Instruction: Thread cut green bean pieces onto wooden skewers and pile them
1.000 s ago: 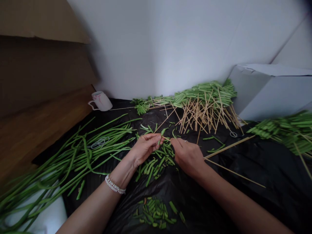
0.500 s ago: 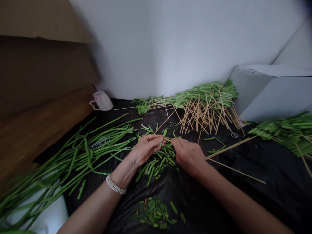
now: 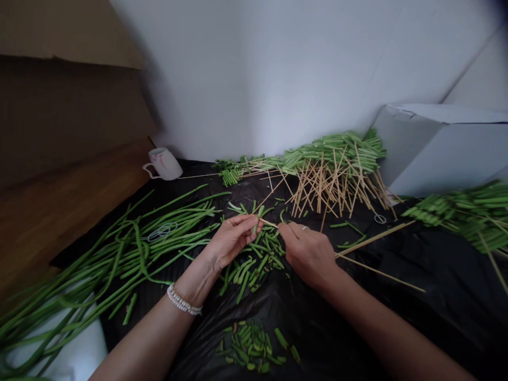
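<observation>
My left hand (image 3: 233,238), with a beaded bracelet at its wrist, pinches a short piece of green long bean (image 3: 260,212) between thumb and fingers. My right hand (image 3: 308,255) is closed round a thin bamboo skewer (image 3: 270,224), which runs left to the bean piece. Whether the skewer goes through the piece is too small to tell. Below both hands lies a pile of cut bean pieces (image 3: 246,272) on a black plastic sheet (image 3: 317,333). A smaller heap of short pieces (image 3: 254,344) sits nearer to me.
Long uncut beans (image 3: 130,248) spread at the left, partly over a white object (image 3: 81,344). Skewered beans (image 3: 337,151) with bare skewer ends are stacked at the back, and more (image 3: 468,211) lie right. A mug (image 3: 164,164) and a white box (image 3: 432,143) stand behind.
My left hand has moved slightly left with the bean piece, away from my right hand. More of the skewer shows between the hands.
</observation>
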The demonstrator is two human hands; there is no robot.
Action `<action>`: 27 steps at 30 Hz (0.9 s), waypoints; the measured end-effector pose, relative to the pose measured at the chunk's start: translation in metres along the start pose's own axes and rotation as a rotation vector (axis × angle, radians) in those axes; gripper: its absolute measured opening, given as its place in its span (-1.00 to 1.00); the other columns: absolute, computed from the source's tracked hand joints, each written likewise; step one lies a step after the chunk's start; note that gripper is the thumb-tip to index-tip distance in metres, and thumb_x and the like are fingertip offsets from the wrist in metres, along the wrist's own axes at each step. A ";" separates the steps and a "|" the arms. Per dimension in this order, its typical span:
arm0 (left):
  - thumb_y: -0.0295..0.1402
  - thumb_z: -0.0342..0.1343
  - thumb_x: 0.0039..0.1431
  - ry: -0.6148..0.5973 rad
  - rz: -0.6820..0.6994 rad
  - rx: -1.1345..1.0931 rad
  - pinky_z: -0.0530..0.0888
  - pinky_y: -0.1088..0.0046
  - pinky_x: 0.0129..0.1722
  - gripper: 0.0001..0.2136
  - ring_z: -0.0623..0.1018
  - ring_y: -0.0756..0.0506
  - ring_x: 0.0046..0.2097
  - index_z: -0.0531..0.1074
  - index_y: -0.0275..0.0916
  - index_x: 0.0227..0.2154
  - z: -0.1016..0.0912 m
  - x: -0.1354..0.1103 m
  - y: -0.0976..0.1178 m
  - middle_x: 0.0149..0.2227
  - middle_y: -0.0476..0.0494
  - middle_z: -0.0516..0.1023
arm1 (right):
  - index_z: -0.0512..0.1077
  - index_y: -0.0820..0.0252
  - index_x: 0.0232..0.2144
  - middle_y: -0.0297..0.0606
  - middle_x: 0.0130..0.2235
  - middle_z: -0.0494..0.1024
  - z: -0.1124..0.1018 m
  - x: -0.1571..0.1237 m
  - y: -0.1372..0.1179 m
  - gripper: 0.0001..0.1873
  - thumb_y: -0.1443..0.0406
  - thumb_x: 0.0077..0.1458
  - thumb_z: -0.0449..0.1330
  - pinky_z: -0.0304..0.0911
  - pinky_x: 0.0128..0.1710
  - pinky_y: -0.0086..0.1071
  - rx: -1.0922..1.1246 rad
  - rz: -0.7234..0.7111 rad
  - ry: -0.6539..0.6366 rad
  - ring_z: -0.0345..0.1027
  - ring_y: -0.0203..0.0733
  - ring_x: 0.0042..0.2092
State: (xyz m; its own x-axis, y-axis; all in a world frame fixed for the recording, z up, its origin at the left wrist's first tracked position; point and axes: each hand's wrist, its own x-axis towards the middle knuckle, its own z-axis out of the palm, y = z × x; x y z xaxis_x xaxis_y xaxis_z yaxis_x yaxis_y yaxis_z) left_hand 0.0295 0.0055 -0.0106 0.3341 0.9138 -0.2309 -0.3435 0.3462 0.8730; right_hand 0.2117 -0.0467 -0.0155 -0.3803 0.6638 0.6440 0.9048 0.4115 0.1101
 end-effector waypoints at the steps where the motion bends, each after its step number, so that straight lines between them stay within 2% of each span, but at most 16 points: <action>1: -0.40 0.35 -0.08 -0.009 -0.007 0.012 0.43 0.57 -0.29 -0.85 0.52 0.06 -0.36 0.57 -0.34 -0.42 0.001 -0.001 -0.001 -0.39 -0.11 0.59 | 0.39 0.19 -0.40 -0.35 -0.49 0.37 0.000 0.000 -0.001 -0.77 0.51 0.07 -0.02 -0.12 -0.47 -0.35 0.006 0.001 -0.006 0.13 -0.28 -0.46; 5: -0.38 0.35 -0.08 -0.038 -0.021 0.048 0.42 0.56 -0.27 -0.84 0.53 0.05 -0.33 0.58 -0.33 -0.40 0.005 -0.002 -0.007 -0.35 -0.14 0.61 | 0.40 0.21 -0.32 -0.34 -0.45 0.41 0.002 -0.001 -0.003 -0.79 0.48 0.12 -0.02 -0.11 -0.46 -0.36 0.023 -0.004 -0.022 0.17 -0.29 -0.43; 8: -0.36 0.37 -0.11 -0.040 -0.017 0.054 0.42 0.54 -0.26 -0.83 0.52 0.04 -0.35 0.58 -0.32 -0.43 0.009 -0.003 -0.011 -0.39 -0.11 0.60 | 0.40 0.21 -0.30 -0.33 -0.45 0.41 0.004 -0.001 -0.005 -0.79 0.45 0.15 -0.02 -0.10 -0.46 -0.36 0.025 -0.001 -0.035 0.18 -0.28 -0.43; 11: -0.35 0.39 -0.16 -0.049 -0.012 0.070 0.42 0.51 -0.26 -0.82 0.50 0.04 -0.39 0.58 -0.31 -0.46 0.012 -0.004 -0.013 -0.44 -0.07 0.58 | 0.40 0.20 -0.33 -0.34 -0.47 0.40 0.005 -0.001 -0.006 -0.81 0.43 0.17 -0.01 -0.11 -0.46 -0.36 0.028 -0.010 -0.038 0.18 -0.28 -0.44; 14: -0.32 0.38 -0.15 -0.026 0.045 0.182 0.41 0.50 -0.27 -0.80 0.49 0.03 -0.39 0.59 -0.30 -0.44 0.007 -0.001 -0.009 -0.41 -0.09 0.59 | 0.40 0.18 -0.37 -0.35 -0.48 0.39 0.006 0.001 -0.001 -0.82 0.42 0.18 0.01 -0.12 -0.47 -0.35 0.000 -0.018 -0.021 0.17 -0.27 -0.46; 16: -0.28 0.34 -0.08 0.033 0.136 0.307 0.40 0.47 -0.24 -0.78 0.51 0.00 -0.34 0.60 -0.28 -0.36 -0.001 0.003 -0.005 -0.36 -0.13 0.60 | 0.40 0.18 -0.38 -0.34 -0.48 0.39 0.006 0.001 0.005 -0.81 0.43 0.17 0.00 -0.13 -0.47 -0.35 -0.055 0.004 -0.002 0.15 -0.27 -0.47; 19: -0.25 0.25 0.03 0.165 0.359 0.576 0.39 0.36 -0.13 -0.79 0.53 -0.09 -0.24 0.59 -0.25 -0.30 -0.014 0.010 -0.004 -0.28 -0.18 0.62 | 0.41 0.19 -0.35 -0.33 -0.47 0.40 0.007 0.002 0.015 -0.80 0.45 0.15 0.00 -0.14 -0.47 -0.35 -0.130 0.059 0.030 0.15 -0.27 -0.46; 21: -0.28 0.19 0.11 0.133 0.483 0.851 0.36 0.31 -0.07 -0.82 0.52 -0.14 -0.18 0.60 -0.23 -0.29 -0.019 0.014 -0.007 -0.24 -0.19 0.62 | 0.41 0.19 -0.35 -0.33 -0.48 0.39 0.008 0.001 0.018 -0.81 0.45 0.13 0.01 -0.14 -0.47 -0.35 -0.142 0.063 0.025 0.14 -0.27 -0.46; 24: -0.33 0.10 0.18 0.010 0.633 1.215 0.31 0.26 -0.02 -0.81 0.48 -0.17 -0.13 0.59 -0.16 -0.22 -0.023 0.016 -0.012 -0.20 -0.18 0.60 | 0.42 0.20 -0.33 -0.33 -0.46 0.40 0.008 0.001 0.016 -0.80 0.47 0.12 0.01 -0.13 -0.48 -0.36 -0.127 0.053 -0.004 0.14 -0.27 -0.46; 27: -0.33 0.02 0.23 -0.045 0.689 1.383 0.30 0.25 -0.03 -0.76 0.45 -0.17 -0.12 0.55 -0.13 -0.14 -0.023 0.016 -0.015 -0.19 -0.18 0.59 | 0.43 0.21 -0.29 -0.33 -0.46 0.41 0.009 0.001 0.014 -0.78 0.46 0.12 0.00 -0.13 -0.48 -0.36 -0.120 0.058 -0.022 0.15 -0.28 -0.46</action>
State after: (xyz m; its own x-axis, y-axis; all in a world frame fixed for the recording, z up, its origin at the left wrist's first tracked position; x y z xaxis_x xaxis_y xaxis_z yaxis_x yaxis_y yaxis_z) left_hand 0.0198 0.0199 -0.0374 0.4914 0.7929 0.3604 0.6081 -0.6086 0.5097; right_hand 0.2225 -0.0351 -0.0202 -0.3298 0.6986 0.6350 0.9412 0.2952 0.1641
